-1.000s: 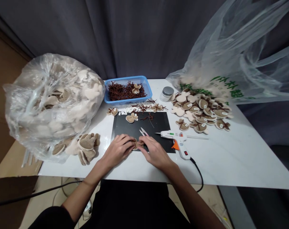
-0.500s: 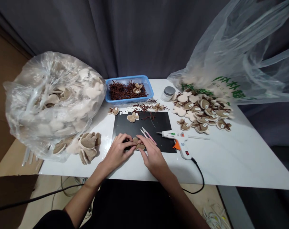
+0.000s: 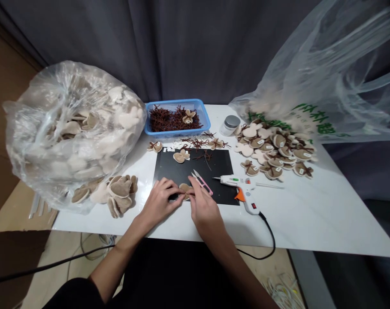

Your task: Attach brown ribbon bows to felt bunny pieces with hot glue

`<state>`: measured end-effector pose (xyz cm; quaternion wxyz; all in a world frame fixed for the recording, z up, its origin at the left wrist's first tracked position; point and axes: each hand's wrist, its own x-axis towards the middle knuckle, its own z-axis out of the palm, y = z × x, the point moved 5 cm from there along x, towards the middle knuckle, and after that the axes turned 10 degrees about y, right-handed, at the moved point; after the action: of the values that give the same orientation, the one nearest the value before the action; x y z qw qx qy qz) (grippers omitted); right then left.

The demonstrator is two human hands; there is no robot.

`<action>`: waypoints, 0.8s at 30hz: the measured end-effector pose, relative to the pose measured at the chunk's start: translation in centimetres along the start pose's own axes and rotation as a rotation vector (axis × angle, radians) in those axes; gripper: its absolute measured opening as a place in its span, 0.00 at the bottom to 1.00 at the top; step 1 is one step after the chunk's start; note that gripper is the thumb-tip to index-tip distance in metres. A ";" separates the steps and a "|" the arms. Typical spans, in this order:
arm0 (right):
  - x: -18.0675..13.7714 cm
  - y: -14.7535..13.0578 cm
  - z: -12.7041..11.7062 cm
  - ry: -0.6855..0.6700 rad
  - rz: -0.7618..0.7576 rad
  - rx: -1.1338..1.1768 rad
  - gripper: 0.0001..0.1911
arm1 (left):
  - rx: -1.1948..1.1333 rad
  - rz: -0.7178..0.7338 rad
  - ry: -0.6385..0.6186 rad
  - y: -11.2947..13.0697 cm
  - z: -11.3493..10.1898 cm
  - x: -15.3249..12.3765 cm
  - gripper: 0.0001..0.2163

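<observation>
Both hands at the brown felt piece (image 3: pixel 184 187), on the near edge of the black mat (image 3: pixel 227 189). Left hand (image 3: pixel 162 198): fingers narrow, tips on the piece's left side. Right hand (image 3: pixel 206 210): thumb and forefinger at its right side, gap narrow. Piece partly hidden; can't tell whether either hand's tips grip it or only press.

Pink-handled scissors (image 3: pixel 204 183) lie on the mat just beyond the right hand, blades pointing away. White glue gun (image 3: pixel 236 181) right of them, nozzle over the mat, orange trigger. Another felt piece (image 3: pixel 180 156) on the mat's far part. Beyond the mat, blue basket (image 3: pixel 178 131) of dark red bows (image 3: pixel 162 120). Heap of bow-tied pieces (image 3: pixel 275 150) to the right; bulging clear bag (image 3: pixel 72 150) to the left.
</observation>
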<state>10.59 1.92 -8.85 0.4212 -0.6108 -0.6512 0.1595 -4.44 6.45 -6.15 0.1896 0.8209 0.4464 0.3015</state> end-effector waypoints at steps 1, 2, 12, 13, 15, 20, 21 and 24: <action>-0.1 0.1 0.2 0.014 -0.004 -0.035 0.27 | 0.013 0.001 0.004 0.0 0.0 0.0 0.05; -0.2 0.2 0.3 0.032 -0.014 -0.066 0.25 | 0.024 0.001 0.010 0.0 0.0 0.0 0.05; 0.4 -0.1 -1.1 0.047 -0.159 -0.079 0.18 | 0.007 -0.008 0.003 -0.1 0.1 -0.3 0.04; 0.6 -0.1 -1.3 0.030 -0.175 -0.062 0.17 | 0.005 -0.002 0.006 -0.1 0.1 -0.3 0.04; 1.1 -0.1 -1.5 -0.020 -0.205 -0.014 0.13 | 0.002 0.007 0.014 -0.1 0.1 -0.4 0.04; 1.9 0.3 -1.8 -0.096 -0.258 0.033 0.07 | 0.002 0.016 0.030 -0.1 0.2 -0.5 0.05; 2.0 0.5 -1.8 -0.102 -0.250 0.020 0.06 | 0.003 0.019 0.031 -0.1 0.2 -0.5 0.05; 2.0 0.7 -1.8 -0.102 -0.238 0.002 0.04 | 0.005 0.029 0.027 -0.1 0.2 -0.6 0.05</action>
<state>12.61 3.34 -7.62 0.4042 -0.5200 -0.7393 0.1401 -4.59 5.97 -6.54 0.1773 0.8234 0.4379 0.3143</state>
